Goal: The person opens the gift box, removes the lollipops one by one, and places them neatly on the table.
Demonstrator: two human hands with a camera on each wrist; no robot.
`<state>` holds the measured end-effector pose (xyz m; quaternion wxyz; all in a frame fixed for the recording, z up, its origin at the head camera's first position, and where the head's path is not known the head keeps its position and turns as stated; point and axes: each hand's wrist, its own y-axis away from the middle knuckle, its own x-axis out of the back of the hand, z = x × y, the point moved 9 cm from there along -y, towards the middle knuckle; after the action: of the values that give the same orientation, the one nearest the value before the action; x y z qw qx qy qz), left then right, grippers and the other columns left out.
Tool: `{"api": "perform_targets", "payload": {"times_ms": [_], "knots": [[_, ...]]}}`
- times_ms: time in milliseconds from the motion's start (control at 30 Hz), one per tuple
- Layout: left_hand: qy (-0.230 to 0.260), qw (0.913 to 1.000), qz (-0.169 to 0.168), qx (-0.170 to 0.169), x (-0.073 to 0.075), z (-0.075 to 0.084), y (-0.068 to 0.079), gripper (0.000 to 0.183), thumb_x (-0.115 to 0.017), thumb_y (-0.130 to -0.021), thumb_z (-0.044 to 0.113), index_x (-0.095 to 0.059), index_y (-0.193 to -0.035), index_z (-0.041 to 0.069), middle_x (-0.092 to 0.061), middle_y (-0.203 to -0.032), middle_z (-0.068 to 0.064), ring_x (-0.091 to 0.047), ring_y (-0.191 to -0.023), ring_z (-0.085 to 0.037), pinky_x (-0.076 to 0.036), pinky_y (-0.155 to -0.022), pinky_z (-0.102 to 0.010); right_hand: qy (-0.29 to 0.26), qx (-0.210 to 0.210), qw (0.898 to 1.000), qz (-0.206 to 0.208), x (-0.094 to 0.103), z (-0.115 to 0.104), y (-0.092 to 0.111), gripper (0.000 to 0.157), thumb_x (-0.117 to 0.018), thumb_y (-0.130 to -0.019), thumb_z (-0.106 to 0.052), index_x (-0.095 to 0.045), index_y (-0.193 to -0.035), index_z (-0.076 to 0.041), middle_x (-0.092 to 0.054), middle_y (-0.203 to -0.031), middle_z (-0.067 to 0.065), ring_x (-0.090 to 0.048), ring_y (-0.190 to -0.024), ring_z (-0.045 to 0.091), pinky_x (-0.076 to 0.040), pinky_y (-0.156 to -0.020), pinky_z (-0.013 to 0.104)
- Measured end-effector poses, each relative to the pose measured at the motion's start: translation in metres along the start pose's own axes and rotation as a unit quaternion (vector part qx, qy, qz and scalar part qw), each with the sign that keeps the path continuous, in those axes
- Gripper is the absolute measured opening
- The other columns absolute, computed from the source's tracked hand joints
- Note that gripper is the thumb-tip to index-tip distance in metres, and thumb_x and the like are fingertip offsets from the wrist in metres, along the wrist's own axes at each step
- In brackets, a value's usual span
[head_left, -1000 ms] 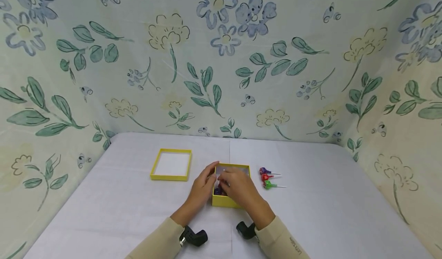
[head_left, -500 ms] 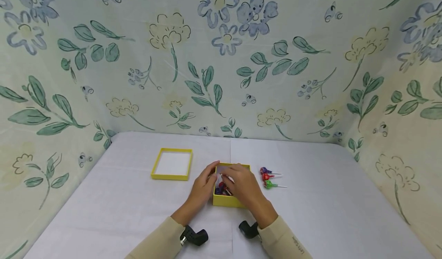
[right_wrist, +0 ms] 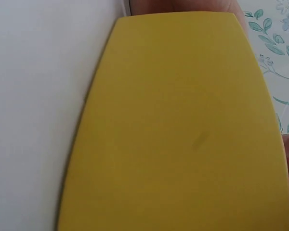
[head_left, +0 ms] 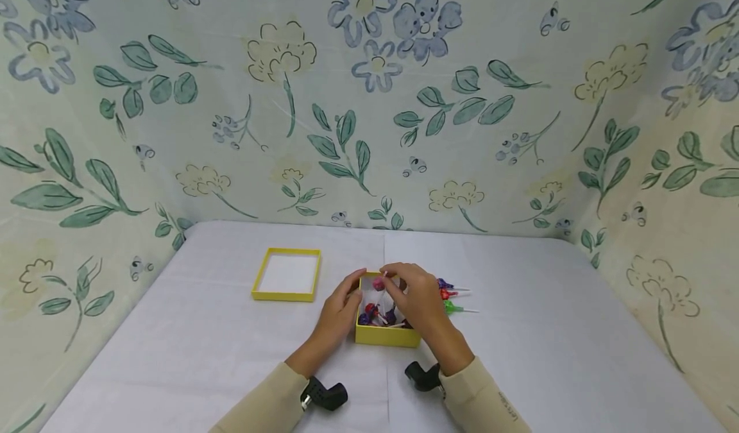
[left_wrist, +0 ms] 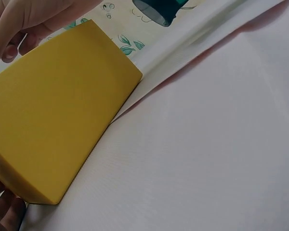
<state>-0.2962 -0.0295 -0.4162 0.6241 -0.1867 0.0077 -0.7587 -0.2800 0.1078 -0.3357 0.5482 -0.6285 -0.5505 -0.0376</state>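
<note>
In the head view, my right hand (head_left: 417,292) pinches a white stick above the yellow box (head_left: 385,337); a pink lollipop (head_left: 378,283) hangs head-down from it. My left hand (head_left: 340,308) holds the box by its left wall, thumb near the rim. Several dark and red lollipops (head_left: 372,314) lie inside, toward the near wall. The left wrist view has the box's yellow side (left_wrist: 62,110), with left fingertips (left_wrist: 9,211) against its corner. Yellow box wall (right_wrist: 183,120) fills most of the right wrist view, hiding the contents.
Right of the box lie a purple lollipop (head_left: 444,284), a red lollipop (head_left: 447,294) and a green lollipop (head_left: 453,307), sticks pointing right. The yellow-rimmed lid (head_left: 285,297) lies upturned to the left. A white cloth (head_left: 548,343) covers the table, before a floral backdrop.
My right hand has lifted from inside the box, up and slightly right, bringing the pink lollipop into view. More lollipops in the box now show. My left hand stays put.
</note>
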Motion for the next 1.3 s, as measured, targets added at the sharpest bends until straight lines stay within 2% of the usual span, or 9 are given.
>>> {"api": "perform_targets", "payload": {"times_ms": [133, 200, 333, 533, 667, 833, 967, 1200, 1300], "knots": [[0.0, 0.9999, 0.011, 0.002, -0.003, -0.021, -0.007, 0.042, -0.04, -0.104, 0.017, -0.041, -0.146, 0.021, -0.041, -0.149, -0.004, -0.038, -0.137, -0.024, -0.033, -0.112, -0.045, -0.025, -0.01, 1.0, 0.012, 0.009, 0.005, -0.002, 0.013, -0.074, -0.084, -0.01, -0.072, -0.097, -0.012, -0.071, -0.087, -0.003, -0.049, -0.063, 0.008, -0.043, -0.046, 0.016], [0.0, 0.9999, 0.013, 0.001, -0.003, -0.025, -0.008, 0.041, -0.041, -0.104, 0.019, -0.042, -0.145, 0.024, -0.041, -0.149, -0.001, -0.038, -0.137, -0.021, -0.033, -0.111, -0.044, -0.036, -0.024, 0.999, 0.016, 0.013, 0.009, -0.003, 0.013, -0.074, -0.085, -0.01, -0.07, -0.096, -0.014, -0.07, -0.086, -0.004, -0.048, -0.063, 0.008, -0.043, -0.046, 0.017], [0.003, 0.9999, 0.011, 0.001, -0.003, -0.028, -0.008, 0.042, -0.041, -0.104, 0.02, -0.042, -0.146, 0.025, -0.042, -0.148, 0.004, -0.039, -0.136, -0.017, -0.034, -0.111, -0.042, -0.054, -0.051, 0.997, 0.018, 0.021, 0.018, -0.004, 0.011, -0.073, -0.085, -0.01, -0.067, -0.093, -0.016, -0.068, -0.084, -0.004, -0.049, -0.063, 0.009, -0.044, -0.047, 0.019], [0.002, 1.0, 0.005, 0.008, -0.004, -0.028, -0.007, 0.043, -0.04, -0.104, 0.021, -0.041, -0.145, 0.034, -0.04, -0.149, 0.009, -0.037, -0.137, -0.013, -0.033, -0.112, -0.038, -0.073, -0.085, 0.994, 0.021, 0.032, 0.031, -0.005, 0.01, -0.073, -0.085, -0.011, -0.066, -0.092, -0.015, -0.067, -0.084, -0.005, -0.053, -0.067, 0.011, -0.048, -0.055, 0.021], [0.001, 1.0, 0.008, 0.001, -0.004, -0.026, -0.007, 0.043, -0.04, -0.104, 0.019, -0.041, -0.144, 0.036, -0.041, -0.149, 0.006, -0.038, -0.137, -0.015, -0.034, -0.112, -0.039, -0.085, -0.116, 0.989, 0.018, 0.038, 0.04, -0.006, 0.009, -0.073, -0.086, -0.014, -0.065, -0.092, -0.016, -0.067, -0.085, -0.005, -0.056, -0.07, 0.012, -0.052, -0.061, 0.023], [0.008, 0.9999, 0.009, -0.004, -0.003, -0.026, -0.007, 0.042, -0.041, -0.104, 0.02, -0.041, -0.144, 0.033, -0.042, -0.148, 0.002, -0.038, -0.136, -0.018, -0.034, -0.111, -0.041, -0.098, -0.16, 0.982, -0.004, 0.043, 0.051, -0.005, 0.008, -0.073, -0.087, -0.017, -0.065, -0.09, -0.017, -0.069, -0.083, -0.005, -0.056, -0.071, 0.016, -0.052, -0.061, 0.024], [0.006, 0.9999, 0.007, 0.005, -0.004, -0.028, -0.007, 0.042, -0.04, -0.104, 0.023, -0.041, -0.144, 0.036, -0.04, -0.149, 0.007, -0.037, -0.137, -0.014, -0.033, -0.112, -0.038, -0.117, -0.185, 0.975, -0.033, 0.043, 0.058, -0.003, 0.008, -0.072, -0.087, -0.018, -0.065, -0.087, -0.016, -0.068, -0.079, -0.003, -0.054, -0.066, 0.021, -0.05, -0.053, 0.026], [0.002, 0.9999, 0.011, -0.001, -0.004, -0.027, -0.008, 0.043, -0.04, -0.104, 0.02, -0.041, -0.147, 0.024, -0.041, -0.149, 0.002, -0.038, -0.137, -0.017, -0.033, -0.112, -0.04, -0.157, -0.187, 0.967, -0.074, 0.043, 0.066, -0.003, 0.012, -0.073, -0.086, -0.017, -0.063, -0.083, -0.013, -0.069, -0.085, -0.001, -0.057, -0.068, 0.023, -0.053, -0.057, 0.027], [-0.002, 0.9999, 0.011, 0.001, -0.004, -0.027, -0.008, 0.043, -0.04, -0.104, 0.021, -0.041, -0.147, 0.024, -0.04, -0.149, 0.003, -0.037, -0.137, -0.017, -0.033, -0.112, -0.04, -0.176, -0.186, 0.963, -0.088, 0.044, 0.07, -0.002, 0.012, -0.073, -0.087, -0.018, -0.063, -0.084, -0.012, -0.069, -0.088, 0.001, -0.059, -0.069, 0.023, -0.056, -0.059, 0.029]]}}
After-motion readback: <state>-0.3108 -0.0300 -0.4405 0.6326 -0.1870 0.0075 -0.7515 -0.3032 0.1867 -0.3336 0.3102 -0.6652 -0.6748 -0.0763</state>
